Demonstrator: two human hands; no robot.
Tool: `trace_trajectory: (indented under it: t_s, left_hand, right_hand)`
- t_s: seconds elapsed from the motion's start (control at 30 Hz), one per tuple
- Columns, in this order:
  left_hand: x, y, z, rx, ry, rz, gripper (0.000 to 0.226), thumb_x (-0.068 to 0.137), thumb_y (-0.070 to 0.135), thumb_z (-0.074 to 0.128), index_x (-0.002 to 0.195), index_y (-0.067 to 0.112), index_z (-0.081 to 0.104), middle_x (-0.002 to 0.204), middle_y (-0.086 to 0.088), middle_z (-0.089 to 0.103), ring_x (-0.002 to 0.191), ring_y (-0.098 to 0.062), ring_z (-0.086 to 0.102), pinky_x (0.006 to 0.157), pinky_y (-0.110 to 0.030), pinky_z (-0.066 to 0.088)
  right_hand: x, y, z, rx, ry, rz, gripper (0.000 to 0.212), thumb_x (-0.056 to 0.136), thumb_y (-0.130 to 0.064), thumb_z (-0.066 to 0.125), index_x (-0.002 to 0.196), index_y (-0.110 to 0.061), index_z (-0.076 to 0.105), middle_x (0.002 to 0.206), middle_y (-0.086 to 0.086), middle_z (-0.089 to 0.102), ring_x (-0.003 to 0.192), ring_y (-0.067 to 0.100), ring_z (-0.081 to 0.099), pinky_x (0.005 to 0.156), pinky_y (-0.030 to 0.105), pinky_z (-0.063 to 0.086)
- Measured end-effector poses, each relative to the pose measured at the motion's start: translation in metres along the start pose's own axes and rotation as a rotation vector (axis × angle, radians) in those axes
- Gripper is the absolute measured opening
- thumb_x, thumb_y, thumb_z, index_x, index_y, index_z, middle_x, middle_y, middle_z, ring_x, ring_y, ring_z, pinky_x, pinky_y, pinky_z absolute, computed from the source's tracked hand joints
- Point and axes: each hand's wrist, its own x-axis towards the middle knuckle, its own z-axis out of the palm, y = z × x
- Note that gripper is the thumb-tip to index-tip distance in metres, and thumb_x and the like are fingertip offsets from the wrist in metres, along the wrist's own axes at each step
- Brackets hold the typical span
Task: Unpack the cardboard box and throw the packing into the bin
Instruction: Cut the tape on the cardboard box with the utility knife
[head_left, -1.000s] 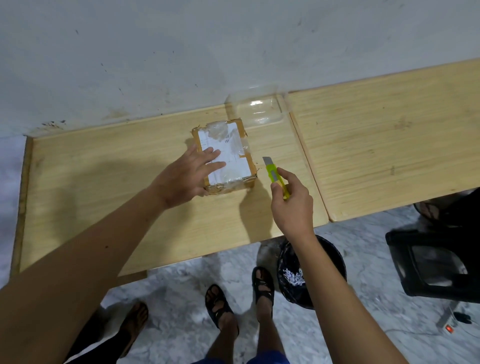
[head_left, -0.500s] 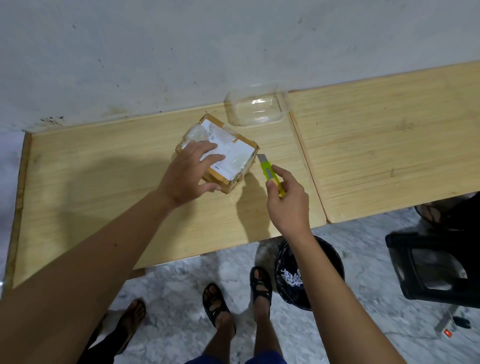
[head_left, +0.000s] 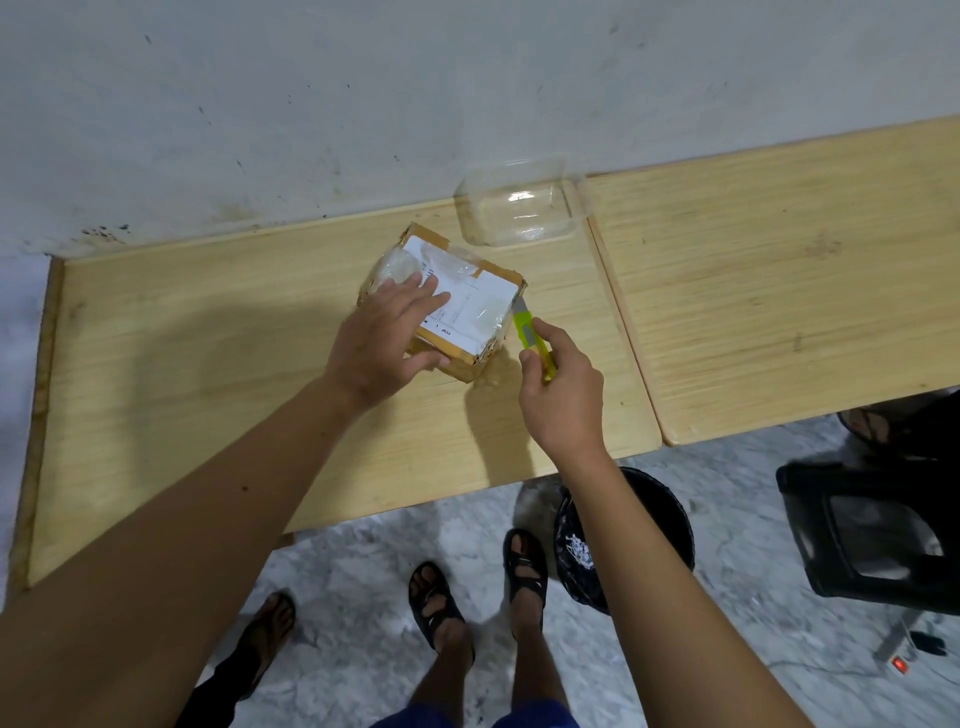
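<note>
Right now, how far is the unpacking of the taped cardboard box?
Done: nothing; the brown taped cardboard box is sealed. In hand: left hand holds it, right hand puts the yellow-green utility knife at its right edge. Left: cutting, emptying, packing into the black bin.

A clear plastic tub (head_left: 519, 208) sits at twelve o'clock on the left wooden table (head_left: 208, 374), against the stained white wall (head_left: 415, 78). A second table (head_left: 805, 270) butts against the first at two o'clock. On the marbled floor (head_left: 363, 561), a black stool (head_left: 872, 535) stands at four o'clock, with a power strip (head_left: 904, 652) showing a red switch just below it. Two feet in black sandals (head_left: 478, 587) stand at six o'clock; another person's foot (head_left: 270, 623) in a sandal is at seven o'clock.
</note>
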Motion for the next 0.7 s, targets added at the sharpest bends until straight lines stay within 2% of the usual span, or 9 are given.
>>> trace_trajectory:
  t_s: [0.1,0.17,0.23,0.3,0.4,0.47,0.53,0.7]
  left_hand:
    - [-0.002,0.0,0.005,-0.005,0.037,0.004,0.083,0.077,0.045,0.086,0.146,0.012,0.056,0.156,-0.007,0.053,0.15,-0.024,0.042,0.126,-0.047,0.029]
    - [-0.004,-0.001,0.008,0.004,0.074,0.023,0.083,0.076,0.044,0.087,0.145,0.01,0.057,0.154,-0.008,0.054,0.149,-0.026,0.044,0.124,-0.05,0.032]
    - [-0.007,-0.003,0.011,0.022,0.13,0.065,0.081,0.076,0.045,0.086,0.143,0.008,0.059,0.152,-0.01,0.056,0.146,-0.028,0.047,0.121,-0.051,0.035]
    - [-0.008,-0.006,0.013,0.039,0.168,0.107,0.079,0.079,0.048,0.081,0.142,0.006,0.06,0.15,-0.012,0.058,0.145,-0.03,0.049,0.121,-0.051,0.036]
    - [-0.007,-0.007,0.012,0.059,0.138,0.107,0.079,0.083,0.056,0.069,0.144,0.007,0.059,0.152,-0.012,0.056,0.146,-0.03,0.048,0.124,-0.046,0.032]
    - [-0.006,-0.007,0.01,0.069,0.112,0.1,0.08,0.083,0.058,0.066,0.144,0.008,0.058,0.152,-0.011,0.056,0.146,-0.029,0.048,0.124,-0.045,0.031]
    - [-0.004,-0.006,0.008,0.079,0.074,0.092,0.08,0.082,0.055,0.072,0.146,0.009,0.056,0.154,-0.011,0.055,0.147,-0.029,0.047,0.124,-0.046,0.031]
    - [0.002,0.008,0.003,0.06,-0.018,-0.037,0.084,0.079,0.046,0.085,0.149,0.013,0.053,0.158,-0.007,0.05,0.151,-0.027,0.041,0.126,-0.046,0.027]
  right_hand:
    - [-0.001,-0.005,0.002,-0.047,-0.02,-0.01,0.038,0.103,-0.017,0.055,0.142,-0.017,0.059,0.101,0.007,0.078,0.078,0.015,0.065,0.069,0.02,0.043]
    - [-0.009,-0.007,0.0,-0.087,-0.059,-0.036,0.039,0.104,-0.016,0.053,0.142,-0.016,0.058,0.094,0.009,0.077,0.079,0.022,0.07,0.069,0.028,0.048]
    - [-0.023,-0.009,0.001,-0.103,-0.081,-0.034,0.04,0.105,-0.017,0.052,0.144,-0.017,0.056,0.095,0.008,0.077,0.081,0.022,0.071,0.071,0.031,0.051]
    - [-0.033,-0.009,0.003,-0.095,-0.072,-0.012,0.041,0.105,-0.018,0.052,0.146,-0.018,0.055,0.099,0.006,0.078,0.082,0.02,0.07,0.07,0.027,0.048]
    - [-0.038,-0.007,0.003,-0.081,-0.064,0.001,0.04,0.105,-0.017,0.053,0.145,-0.018,0.056,0.099,0.007,0.078,0.084,0.022,0.07,0.069,0.023,0.042]
    - [-0.039,-0.009,-0.001,-0.076,-0.062,0.0,0.04,0.104,-0.016,0.054,0.144,-0.017,0.058,0.097,0.007,0.078,0.074,0.018,0.064,0.065,0.021,0.038]
    - [-0.041,-0.009,-0.004,-0.072,-0.065,0.001,0.039,0.104,-0.015,0.055,0.142,-0.017,0.059,0.095,0.006,0.077,0.069,0.013,0.058,0.063,0.019,0.036]
    - [-0.032,-0.007,0.002,-0.057,-0.025,0.038,0.038,0.104,-0.016,0.055,0.141,-0.016,0.06,0.103,0.008,0.077,0.075,0.014,0.059,0.062,0.018,0.035]
